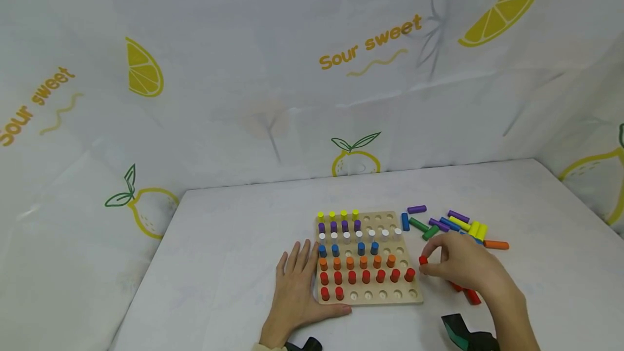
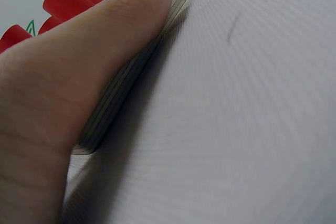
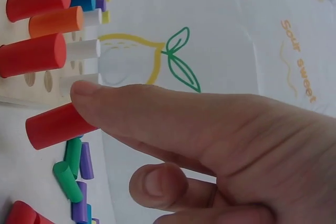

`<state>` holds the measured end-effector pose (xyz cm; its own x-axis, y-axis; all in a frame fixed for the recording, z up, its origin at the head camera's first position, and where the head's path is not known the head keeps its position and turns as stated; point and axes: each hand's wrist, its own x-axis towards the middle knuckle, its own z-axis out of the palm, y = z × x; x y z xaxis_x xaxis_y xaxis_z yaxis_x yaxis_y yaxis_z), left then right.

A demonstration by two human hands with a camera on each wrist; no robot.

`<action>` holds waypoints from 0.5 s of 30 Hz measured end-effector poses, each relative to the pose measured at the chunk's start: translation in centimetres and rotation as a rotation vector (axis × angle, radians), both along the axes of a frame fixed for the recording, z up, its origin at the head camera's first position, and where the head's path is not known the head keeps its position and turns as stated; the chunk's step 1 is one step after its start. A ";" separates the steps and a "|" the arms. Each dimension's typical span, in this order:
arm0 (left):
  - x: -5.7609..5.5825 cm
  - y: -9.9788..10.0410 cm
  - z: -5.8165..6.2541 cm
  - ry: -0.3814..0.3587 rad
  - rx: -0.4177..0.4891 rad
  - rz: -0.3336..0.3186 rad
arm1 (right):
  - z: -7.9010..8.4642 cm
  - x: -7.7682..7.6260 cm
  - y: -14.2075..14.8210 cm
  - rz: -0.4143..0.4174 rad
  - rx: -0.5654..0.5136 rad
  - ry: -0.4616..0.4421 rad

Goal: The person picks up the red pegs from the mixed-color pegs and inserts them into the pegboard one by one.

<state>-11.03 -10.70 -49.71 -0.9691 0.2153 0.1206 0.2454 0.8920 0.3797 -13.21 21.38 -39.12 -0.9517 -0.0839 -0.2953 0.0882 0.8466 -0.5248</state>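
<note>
Over the white table, the right hand is pinching a red peg nearly upright, just right of the board; the left hand, fingers straight, is touching the board's left side.

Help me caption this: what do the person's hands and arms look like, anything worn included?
The left hand and right hand are bare. A beige sleeve shows on the left; the right forearm is uncovered where visible. Close by are a black piece and a black and green one.
</note>
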 end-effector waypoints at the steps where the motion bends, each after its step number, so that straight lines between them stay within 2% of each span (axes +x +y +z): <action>1: 0.0 0.0 0.0 -0.001 0.002 0.000 | 0.1 0.1 0.0 0.000 -0.003 0.009; 9: 0.0 0.0 0.1 -0.001 0.010 -0.003 | 0.7 0.7 -0.3 0.009 -0.058 0.053; 15: 0.0 0.0 0.1 -0.011 0.016 -0.002 | 1.2 0.9 -0.8 0.049 -0.083 0.115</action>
<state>-10.99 -10.71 -49.61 -0.9699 0.2153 0.1138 0.2430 0.8853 0.3965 -12.28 20.59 -37.88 -0.9729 -0.1509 -0.1750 -0.0169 0.8017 -0.5975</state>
